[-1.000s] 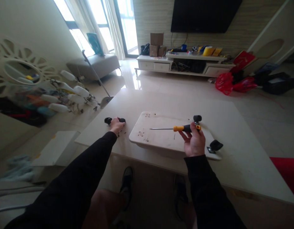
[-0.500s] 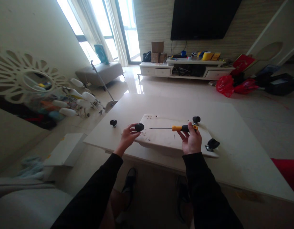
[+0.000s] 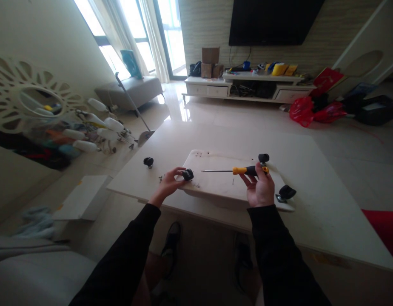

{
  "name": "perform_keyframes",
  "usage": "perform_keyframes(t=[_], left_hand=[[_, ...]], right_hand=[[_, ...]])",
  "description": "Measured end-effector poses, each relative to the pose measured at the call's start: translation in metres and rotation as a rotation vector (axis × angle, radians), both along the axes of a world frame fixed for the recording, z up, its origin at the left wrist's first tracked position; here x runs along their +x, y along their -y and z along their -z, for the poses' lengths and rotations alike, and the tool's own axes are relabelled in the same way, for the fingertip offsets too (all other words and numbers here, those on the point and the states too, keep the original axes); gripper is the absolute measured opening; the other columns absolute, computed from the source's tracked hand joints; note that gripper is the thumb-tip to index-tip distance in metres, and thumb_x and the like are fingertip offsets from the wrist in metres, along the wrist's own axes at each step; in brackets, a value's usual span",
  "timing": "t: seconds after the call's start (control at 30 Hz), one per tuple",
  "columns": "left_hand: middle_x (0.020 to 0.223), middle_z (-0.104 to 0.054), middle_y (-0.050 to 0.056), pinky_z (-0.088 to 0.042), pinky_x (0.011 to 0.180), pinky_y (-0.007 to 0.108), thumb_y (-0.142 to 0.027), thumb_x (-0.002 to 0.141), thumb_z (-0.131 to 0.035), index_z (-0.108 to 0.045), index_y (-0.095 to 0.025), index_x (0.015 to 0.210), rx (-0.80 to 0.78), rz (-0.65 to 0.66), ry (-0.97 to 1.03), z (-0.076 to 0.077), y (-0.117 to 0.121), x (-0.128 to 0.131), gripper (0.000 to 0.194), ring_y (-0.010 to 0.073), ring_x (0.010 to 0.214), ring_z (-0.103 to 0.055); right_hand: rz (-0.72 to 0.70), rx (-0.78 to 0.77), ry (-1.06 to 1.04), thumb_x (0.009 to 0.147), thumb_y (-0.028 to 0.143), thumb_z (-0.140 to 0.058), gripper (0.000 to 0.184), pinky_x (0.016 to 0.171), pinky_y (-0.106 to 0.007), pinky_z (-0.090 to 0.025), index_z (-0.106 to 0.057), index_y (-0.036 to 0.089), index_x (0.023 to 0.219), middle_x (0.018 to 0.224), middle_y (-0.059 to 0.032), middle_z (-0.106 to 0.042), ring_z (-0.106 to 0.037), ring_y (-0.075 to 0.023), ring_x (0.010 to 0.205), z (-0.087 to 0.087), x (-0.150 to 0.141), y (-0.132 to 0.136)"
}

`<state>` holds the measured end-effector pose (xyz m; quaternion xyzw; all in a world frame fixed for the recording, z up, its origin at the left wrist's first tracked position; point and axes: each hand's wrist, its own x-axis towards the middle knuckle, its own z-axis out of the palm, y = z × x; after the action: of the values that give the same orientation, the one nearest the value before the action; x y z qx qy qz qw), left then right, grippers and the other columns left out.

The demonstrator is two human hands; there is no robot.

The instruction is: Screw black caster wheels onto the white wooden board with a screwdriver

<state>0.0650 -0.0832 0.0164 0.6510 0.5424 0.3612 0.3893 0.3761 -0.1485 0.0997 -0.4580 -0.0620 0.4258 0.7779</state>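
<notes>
My left hand (image 3: pixel 169 182) grips a black caster wheel (image 3: pixel 188 174) and holds it against the near left corner of a white board (image 3: pixel 222 182) lying on the low table (image 3: pixel 311 191). My right hand (image 3: pixel 259 187) holds a screwdriver (image 3: pixel 237 171) with an orange and black handle, its shaft pointing left over the board. Two more black casters sit on the board, one at its far right corner (image 3: pixel 263 158) and one at its near right corner (image 3: pixel 286 193). A loose caster (image 3: pixel 148 161) lies on the table to the left.
Small screws (image 3: pixel 160 178) are scattered on the table near my left hand. A white box (image 3: pixel 81 197) sits on the floor to the left. A TV stand (image 3: pixel 247 87) and red bags (image 3: pixel 303 111) are at the back. My feet are under the table.
My left hand picked up one of two casters at the table's left and carried it right to the board's near left corner. The right hand kept the screwdriver still.
</notes>
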Motion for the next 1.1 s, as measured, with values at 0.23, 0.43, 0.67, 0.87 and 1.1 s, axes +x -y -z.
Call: perform_keyframes(t=[0.23, 0.43, 0.67, 0.87, 1.1], left_hand=[[0.122, -0.074, 0.013, -0.053, 0.099, 0.039, -0.032, 0.058, -0.089, -0.084, -0.019, 0.091, -0.146, -0.112, 0.139, 0.000, 0.002, 0.002, 0.036, 0.0312, 0.115, -0.068], [0.114, -0.075, 0.014, -0.055, 0.091, 0.037, -0.030, 0.059, -0.088, -0.083, -0.017, 0.090, -0.395, -0.171, 0.362, 0.000, 0.009, 0.006, 0.034, 0.0292, 0.109, -0.069], [0.089, -0.072, 0.007, -0.050, 0.064, 0.023, -0.018, 0.058, -0.084, -0.075, -0.017, 0.087, -0.559, -0.240, 0.581, 0.004, 0.012, 0.016, 0.031, 0.0161, 0.078, -0.065], [0.089, -0.072, 0.007, -0.048, 0.062, 0.024, -0.016, 0.056, -0.082, -0.074, -0.018, 0.088, -0.558, -0.285, 0.570, 0.001, 0.037, 0.027, 0.033, 0.0179, 0.079, -0.066], [0.085, -0.072, 0.003, -0.036, 0.056, 0.024, -0.032, 0.062, -0.087, -0.075, -0.019, 0.111, -0.585, -0.159, 0.361, -0.009, 0.073, 0.032, 0.052, 0.0139, 0.065, -0.058]], right_hand=[[-0.008, 0.005, 0.022, 0.048, 0.045, -0.100, 0.062, 0.063, -0.036, -0.071, -0.056, 0.021, 0.085, 0.082, 0.0051, -0.071, -0.075, -0.0162, 0.078, 0.000, 0.003, 0.005], [-0.014, -0.010, 0.038, 0.051, 0.045, -0.099, 0.060, 0.068, -0.037, -0.072, -0.055, 0.021, 0.084, 0.082, 0.0055, -0.071, -0.075, -0.0153, 0.078, 0.000, 0.008, 0.009], [-0.011, 0.000, 0.029, 0.051, 0.044, -0.099, 0.059, 0.062, -0.036, -0.071, -0.056, 0.021, 0.085, 0.083, 0.0050, -0.071, -0.075, -0.0165, 0.078, -0.002, 0.011, 0.007], [-0.004, 0.000, 0.035, 0.058, 0.043, -0.096, 0.053, 0.065, -0.037, -0.072, -0.058, 0.021, 0.087, 0.086, 0.0047, -0.070, -0.074, -0.0154, 0.079, -0.002, 0.014, 0.006], [-0.019, -0.001, 0.048, 0.060, 0.043, -0.095, 0.050, 0.064, -0.037, -0.071, -0.059, 0.021, 0.088, 0.083, 0.0049, -0.068, -0.074, -0.0156, 0.079, -0.001, 0.008, 0.005]])
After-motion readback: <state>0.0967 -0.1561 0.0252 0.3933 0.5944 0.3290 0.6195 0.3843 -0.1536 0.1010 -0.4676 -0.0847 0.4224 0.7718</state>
